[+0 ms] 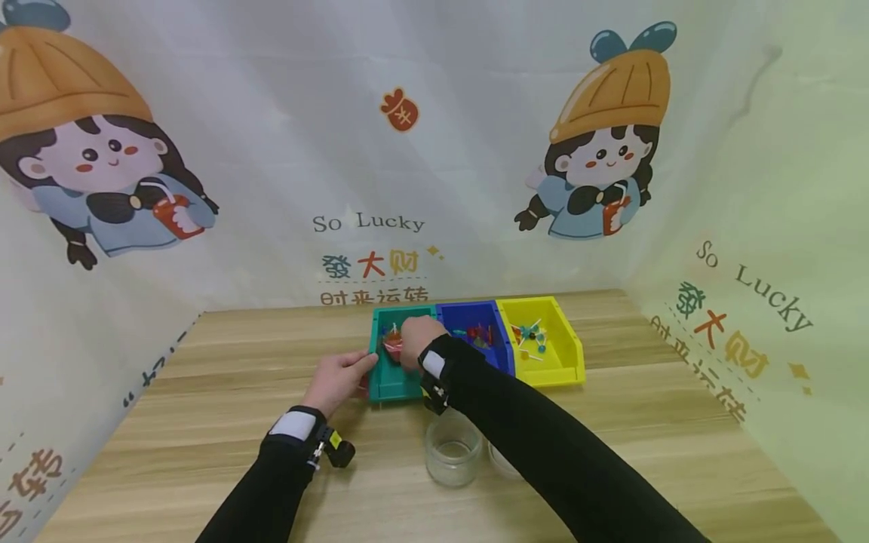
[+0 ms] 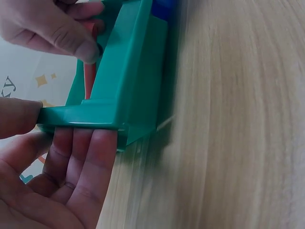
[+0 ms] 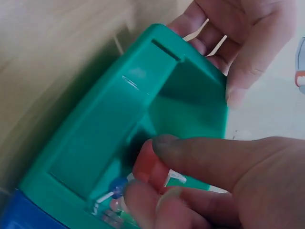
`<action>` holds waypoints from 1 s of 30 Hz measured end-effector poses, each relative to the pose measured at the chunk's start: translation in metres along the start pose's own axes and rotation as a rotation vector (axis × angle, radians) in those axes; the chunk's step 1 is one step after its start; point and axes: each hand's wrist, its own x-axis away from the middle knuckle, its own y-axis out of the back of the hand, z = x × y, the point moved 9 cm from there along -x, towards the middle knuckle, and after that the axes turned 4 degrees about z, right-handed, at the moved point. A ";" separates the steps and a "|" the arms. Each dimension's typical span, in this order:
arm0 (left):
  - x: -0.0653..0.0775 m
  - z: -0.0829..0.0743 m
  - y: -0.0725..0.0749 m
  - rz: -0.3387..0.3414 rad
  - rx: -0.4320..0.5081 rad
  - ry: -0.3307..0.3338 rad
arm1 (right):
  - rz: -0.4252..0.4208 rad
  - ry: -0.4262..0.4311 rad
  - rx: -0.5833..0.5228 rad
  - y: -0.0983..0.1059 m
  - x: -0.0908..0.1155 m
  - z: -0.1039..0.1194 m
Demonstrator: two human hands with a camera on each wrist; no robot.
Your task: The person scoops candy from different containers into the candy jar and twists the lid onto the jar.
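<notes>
Fingers of our right hand (image 1: 417, 343) pinch a red piece (image 3: 151, 164) below centre in the head view, at the green bin (image 1: 394, 389), whose wall our left hand (image 1: 339, 381) grips; we judge the piece light and stiff, best held by its sides.

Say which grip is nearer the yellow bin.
Right. Right grip: at the green bin, blue bin between it and the yellow bin. Left grip: holding the green bin's outer side, farther.
</notes>
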 end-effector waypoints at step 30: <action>-0.002 0.002 -0.004 0.007 0.031 0.000 | 0.058 -0.089 0.035 0.050 0.058 0.024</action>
